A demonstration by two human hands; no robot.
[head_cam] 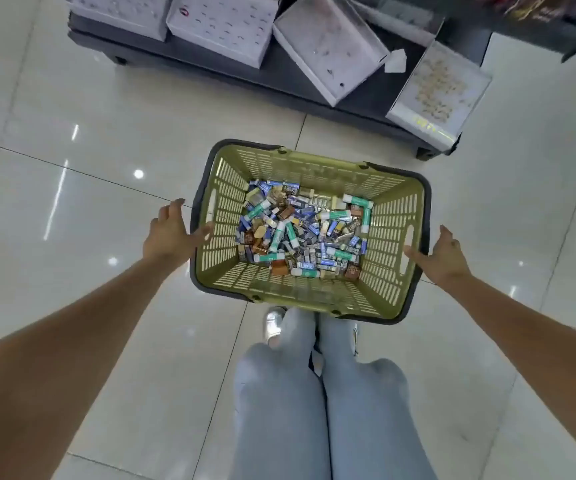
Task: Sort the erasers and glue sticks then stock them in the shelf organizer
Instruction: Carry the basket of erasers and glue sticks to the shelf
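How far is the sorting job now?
Nothing looks done: erasers and glue sticks lie mixed in the basket. In hand: left hand and right hand are open at the basket's two sides, not yet gripping. Left: all the sorting and stocking. No shelf organizer is clearly visible.
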